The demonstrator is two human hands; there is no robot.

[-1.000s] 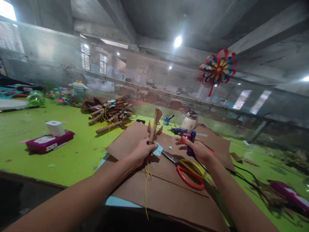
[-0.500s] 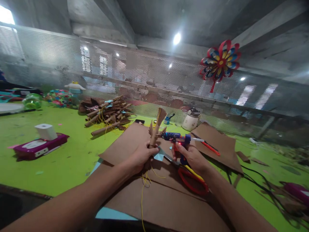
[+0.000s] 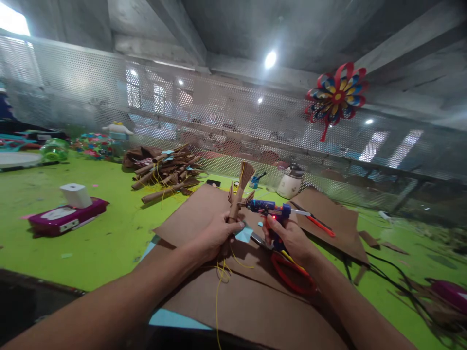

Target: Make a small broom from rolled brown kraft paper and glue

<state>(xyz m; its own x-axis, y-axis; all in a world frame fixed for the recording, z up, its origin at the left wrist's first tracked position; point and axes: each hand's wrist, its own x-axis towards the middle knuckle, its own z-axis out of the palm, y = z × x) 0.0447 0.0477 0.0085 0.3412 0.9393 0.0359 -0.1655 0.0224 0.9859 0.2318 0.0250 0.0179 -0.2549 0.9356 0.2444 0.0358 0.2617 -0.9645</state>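
Observation:
My left hand (image 3: 222, 231) is wrapped round the lower part of a rolled brown paper tube (image 3: 239, 194), held upright, with a fanned top and small pleated pieces at its sides. Yellow string (image 3: 222, 272) trails below that hand. In my right hand (image 3: 288, 236) is a blue glue gun (image 3: 270, 208), its small red light lit and a white glue stick poking from the back. The nozzle meets the tube near the right pleated piece; whether it touches I cannot tell. Under my right hand lie scissors (image 3: 292, 277) with red and yellow handles.
Brown paper sheets (image 3: 251, 311) cover the green table (image 3: 120, 243) before me. Rolled paper tubes (image 3: 164, 170) are heaped at the back left. A purple box (image 3: 69, 218) stands left, a white jar (image 3: 290, 182) behind. An orange-handled tool (image 3: 321, 227) and black cable (image 3: 394, 272) lie right.
The whole view has shifted slightly, so everything sits a little further right. Both hands keep their holds, and the glue gun stays at the same side of the tube.

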